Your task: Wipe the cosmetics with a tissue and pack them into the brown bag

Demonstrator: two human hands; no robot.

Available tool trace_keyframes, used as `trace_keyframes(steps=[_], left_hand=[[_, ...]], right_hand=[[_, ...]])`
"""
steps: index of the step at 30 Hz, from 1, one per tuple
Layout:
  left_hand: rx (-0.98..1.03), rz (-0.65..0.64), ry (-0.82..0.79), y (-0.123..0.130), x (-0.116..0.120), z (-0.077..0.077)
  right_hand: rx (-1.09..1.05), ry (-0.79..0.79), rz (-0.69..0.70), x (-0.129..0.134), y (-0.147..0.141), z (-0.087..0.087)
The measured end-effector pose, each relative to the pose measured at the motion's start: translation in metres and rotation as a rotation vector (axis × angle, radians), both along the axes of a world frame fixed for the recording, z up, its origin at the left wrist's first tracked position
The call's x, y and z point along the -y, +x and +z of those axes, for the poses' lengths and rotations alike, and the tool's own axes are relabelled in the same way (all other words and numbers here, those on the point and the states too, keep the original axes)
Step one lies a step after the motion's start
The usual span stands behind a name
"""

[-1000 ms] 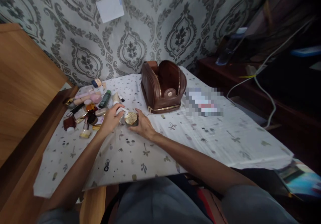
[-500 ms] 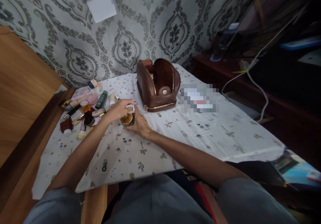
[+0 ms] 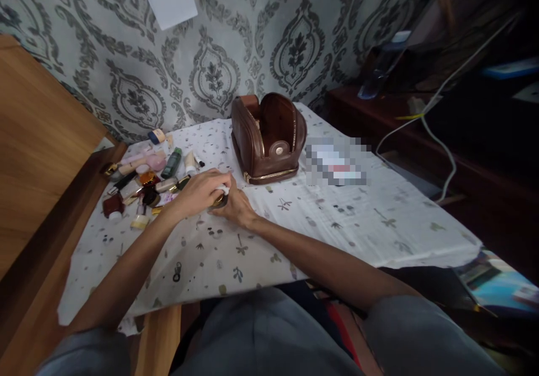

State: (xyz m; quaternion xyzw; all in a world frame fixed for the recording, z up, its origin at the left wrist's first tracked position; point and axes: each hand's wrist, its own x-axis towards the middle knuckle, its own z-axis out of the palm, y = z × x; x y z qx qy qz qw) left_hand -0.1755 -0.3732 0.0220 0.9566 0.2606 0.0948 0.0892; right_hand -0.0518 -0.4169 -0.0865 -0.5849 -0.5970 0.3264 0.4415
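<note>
My right hand [image 3: 236,206] is wrapped round a dark jar with a gold lid [image 3: 219,201], just above the table. My left hand [image 3: 201,192] is closed on a small white wipe [image 3: 223,189] and presses it against the jar's top. Most of the jar is covered by my fingers. Behind my hands stands a brown cosmetic bag [image 3: 272,165], unzipped, its flap raised. Left of my hands lies a cluster of cosmetics, with a green bottle [image 3: 172,163], a cream tube [image 3: 190,163], a brown bottle [image 3: 113,205] and a small yellowish jar [image 3: 139,221].
A blurred-out flat object [image 3: 337,163] lies right of the bag on the patterned tablecloth [image 3: 337,219]. A wooden panel [image 3: 46,112] borders the left side. At the right, a clear plastic bottle [image 3: 381,70] and a white cable [image 3: 450,163] are on a dark red surface.
My left hand has moved slightly right and over the jar's gold lid, covering more of it. My right hand keeps its hold. The view has shifted a little.
</note>
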Motion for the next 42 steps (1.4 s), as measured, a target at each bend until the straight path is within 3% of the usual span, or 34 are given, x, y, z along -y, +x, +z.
trace_keyframes(steps=[5, 9, 12, 17, 21, 25, 31, 36, 39, 42], left_hand=[[-0.009, -0.119, 0.074, -0.015, 0.016, -0.002], [0.024, -0.172, 0.134, -0.028, 0.033, -0.013], [0.218, -0.033, 0.140, -0.039, 0.037, -0.023], [0.565, 0.426, 0.001, -0.051, 0.018, -0.035], [0.637, 0.513, -0.195, -0.056, 0.010, -0.049], [0.586, 0.552, -0.209, -0.060, 0.025, -0.060], [0.414, 0.391, -0.003, -0.053, 0.058, -0.053], [0.264, 0.355, 0.185, -0.035, 0.067, -0.039], [0.292, 0.410, 0.130, -0.031, 0.056, -0.027], [0.397, 0.466, -0.036, -0.035, 0.034, -0.023]], right_hand=[[0.034, -0.022, 0.038, 0.000, 0.000, 0.002], [-0.004, 0.025, 0.065, -0.001, 0.002, 0.003], [-0.076, 0.062, 0.054, -0.002, 0.003, 0.000], [-0.279, 0.173, 0.181, -0.003, 0.000, -0.001], [-0.369, 0.172, 0.194, -0.002, -0.004, 0.000], [-0.331, 0.178, 0.117, -0.005, -0.002, 0.000], [-0.125, 0.230, 0.032, -0.005, 0.000, -0.001], [0.084, 0.299, 0.119, 0.008, -0.005, 0.004], [0.113, 0.317, 0.190, 0.013, -0.007, 0.006], [0.086, 0.289, 0.239, 0.013, -0.007, 0.006]])
